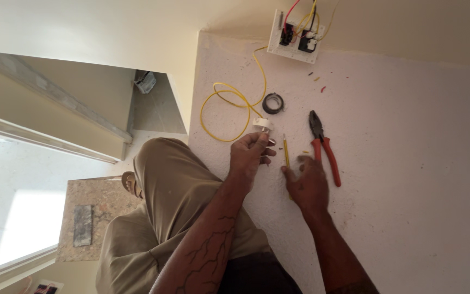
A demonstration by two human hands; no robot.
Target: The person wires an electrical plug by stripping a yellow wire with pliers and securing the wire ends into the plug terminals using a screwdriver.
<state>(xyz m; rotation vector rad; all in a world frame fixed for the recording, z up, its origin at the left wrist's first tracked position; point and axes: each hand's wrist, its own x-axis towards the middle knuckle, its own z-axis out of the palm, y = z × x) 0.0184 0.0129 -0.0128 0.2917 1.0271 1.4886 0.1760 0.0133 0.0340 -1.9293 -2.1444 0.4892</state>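
Here, the count first, then the looks.

Hands: 2, both bare, both over the white textured worktop (409, 163).
Left hand (251, 152): closed around 1 small white fitting (262, 125), which pokes out above the fingers; a brown tip shows at the fingertips beside it.
Right hand (308, 185): open, fingers spread and lying flat on the worktop, thumb tip touching the lower end of the yellow screwdriver (286, 152).
Screwdriver: 1, thin, yellow shaft, lying nearly upright in the picture between the 2 hands.
Pliers (322, 144): 1 pair, dark jaws closed, 2 red handles, lying just right of the screwdriver; the right hand's fingertips are just beside the nearer handle.
Tape roll (272, 103): 1, black, flat on the worktop, above the left hand.
Yellow wire (229, 100): 1 long strand, looped into a rough circle, 1 end at the white fitting, the other running up toward the switch plate (295, 38).
Switch plate: 1, white, square, back side showing, at the far edge of the worktop, with 2 dark blocks and several yellow and red wires rising from it.
Wire scraps (317, 79): a few short yellow and red bits scattered below the plate; exact number too small to tell.
White fitting, look: small, blocky, glossy plastic, held near the worktop, just below the wire loop.
Knee (164, 169): 1, in khaki trousers, left of the worktop.
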